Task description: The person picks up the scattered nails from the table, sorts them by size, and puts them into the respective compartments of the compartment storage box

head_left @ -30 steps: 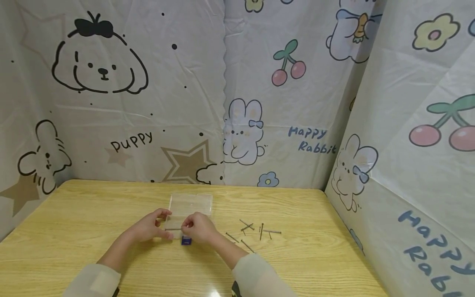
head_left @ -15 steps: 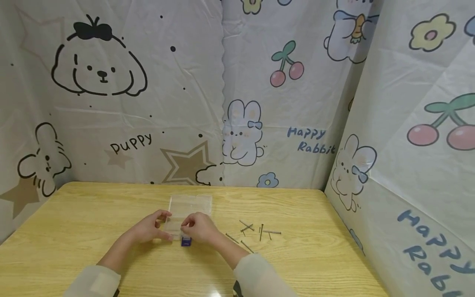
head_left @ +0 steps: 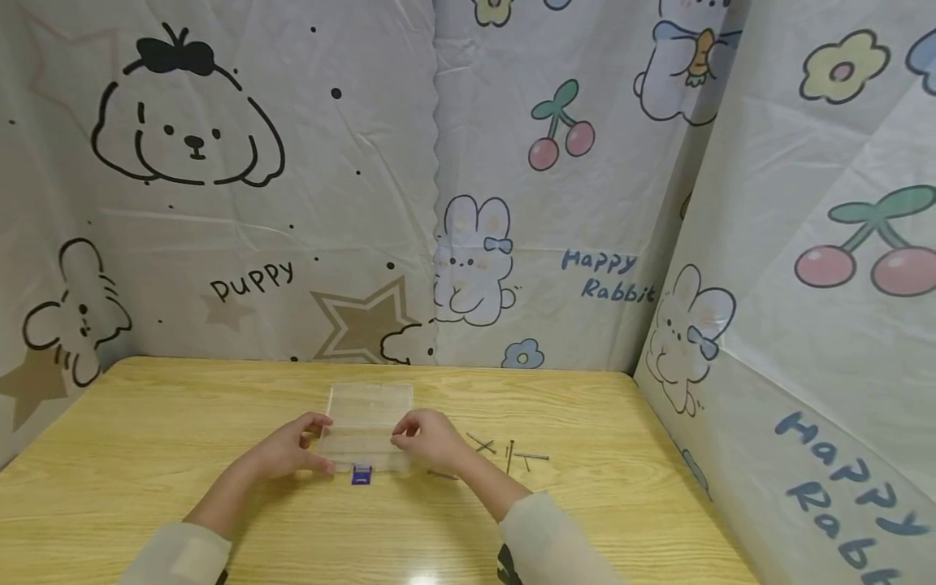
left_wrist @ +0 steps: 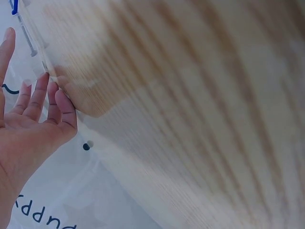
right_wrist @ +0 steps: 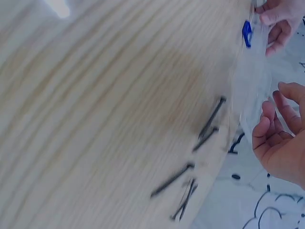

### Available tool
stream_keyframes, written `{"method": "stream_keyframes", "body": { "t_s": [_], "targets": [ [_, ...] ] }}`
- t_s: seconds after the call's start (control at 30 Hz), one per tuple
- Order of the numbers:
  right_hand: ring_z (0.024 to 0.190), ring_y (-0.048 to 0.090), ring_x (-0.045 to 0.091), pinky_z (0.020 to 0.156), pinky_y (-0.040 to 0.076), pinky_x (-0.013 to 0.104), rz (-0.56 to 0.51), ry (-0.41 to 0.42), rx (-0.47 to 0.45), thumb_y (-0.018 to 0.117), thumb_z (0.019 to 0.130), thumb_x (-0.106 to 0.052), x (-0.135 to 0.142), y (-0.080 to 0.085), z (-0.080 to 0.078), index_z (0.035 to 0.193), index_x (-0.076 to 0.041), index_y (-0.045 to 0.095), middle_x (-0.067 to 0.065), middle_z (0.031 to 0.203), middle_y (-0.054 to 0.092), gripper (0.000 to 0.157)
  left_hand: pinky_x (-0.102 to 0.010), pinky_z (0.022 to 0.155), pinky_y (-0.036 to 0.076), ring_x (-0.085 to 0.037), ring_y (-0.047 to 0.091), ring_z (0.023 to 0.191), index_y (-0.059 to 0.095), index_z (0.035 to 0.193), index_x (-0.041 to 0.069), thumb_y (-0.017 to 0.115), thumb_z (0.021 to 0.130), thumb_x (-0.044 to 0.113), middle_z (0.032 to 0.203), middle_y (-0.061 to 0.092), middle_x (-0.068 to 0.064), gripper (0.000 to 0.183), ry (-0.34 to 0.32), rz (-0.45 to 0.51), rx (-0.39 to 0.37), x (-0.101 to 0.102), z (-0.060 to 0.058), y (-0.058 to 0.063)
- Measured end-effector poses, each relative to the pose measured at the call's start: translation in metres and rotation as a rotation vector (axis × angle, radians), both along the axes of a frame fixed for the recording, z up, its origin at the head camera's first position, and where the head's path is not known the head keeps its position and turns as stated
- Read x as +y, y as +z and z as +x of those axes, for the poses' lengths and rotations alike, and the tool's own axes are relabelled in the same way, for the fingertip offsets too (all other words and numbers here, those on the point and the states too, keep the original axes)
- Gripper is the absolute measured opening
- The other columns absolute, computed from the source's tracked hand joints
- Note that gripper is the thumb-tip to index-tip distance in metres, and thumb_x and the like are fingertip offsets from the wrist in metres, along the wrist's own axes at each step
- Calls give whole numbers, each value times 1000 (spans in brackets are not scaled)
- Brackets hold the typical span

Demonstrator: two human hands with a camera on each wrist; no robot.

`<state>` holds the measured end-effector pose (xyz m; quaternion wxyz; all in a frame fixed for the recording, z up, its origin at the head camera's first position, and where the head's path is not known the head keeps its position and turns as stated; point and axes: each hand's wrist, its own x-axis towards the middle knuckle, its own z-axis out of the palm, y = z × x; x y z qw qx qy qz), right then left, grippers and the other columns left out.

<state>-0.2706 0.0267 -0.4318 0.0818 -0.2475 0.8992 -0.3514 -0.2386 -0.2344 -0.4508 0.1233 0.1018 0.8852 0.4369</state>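
Observation:
A clear plastic box (head_left: 366, 445) lies open on the table, its lid (head_left: 371, 403) folded back toward the wall. The blue latch (head_left: 361, 474) hangs at its front edge. My left hand (head_left: 291, 447) holds the box's left end, thumb at the front corner and fingers along the side. In the left wrist view, a grey nail (left_wrist: 29, 40) shows through the clear plastic. Over the box's right end is my right hand (head_left: 431, 440), fingers loosely bent with nothing between them in the right wrist view. Loose nails (right_wrist: 213, 117) lie just beyond it.
Several nails (head_left: 530, 456) are scattered on the wooden table (head_left: 585, 520) right of the box, some crossing each other. My right forearm hides part of this area. A printed cloth (head_left: 366, 162) hangs behind the table and along its sides.
My right hand has moved right, from above the latch to the box's right end. The nail seen at its fingers a second ago no longer shows there. My left hand stays put.

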Motion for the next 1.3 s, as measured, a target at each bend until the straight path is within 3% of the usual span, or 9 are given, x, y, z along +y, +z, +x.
{"method": "stream_keyframes", "body": {
  "t_s": [0.33, 0.83, 1.3],
  "targets": [
    [77, 50, 11, 59, 42, 24, 4, -33, 18, 61, 90, -21, 49, 3, -5, 96, -11, 68, 1, 87, 61, 13, -61, 99, 37, -56, 37, 120, 36, 135, -3, 79, 75, 28, 136, 39, -31, 80, -17, -3, 4, 0, 1, 0],
    [74, 49, 15, 57, 41, 26, 35, -120, 2, 61, 90, -19, 114, 3, -8, 96, -8, 67, 4, 87, 59, 13, -61, 98, 37, -54, 40, 118, 37, 134, -3, 80, 73, 26, 134, 41, -31, 79, -3, 11, 4, 0, 1, 0],
    [77, 48, 15, 62, 41, 26, 46, -230, 0, 64, 87, -17, 162, -16, -13, 91, -7, 67, 3, 84, 57, 11, -59, 95, 40, -53, 41, 117, 37, 134, -2, 79, 73, 27, 135, 39, -31, 80, -10, -7, -5, -1, -1, -2]
  ]
}}
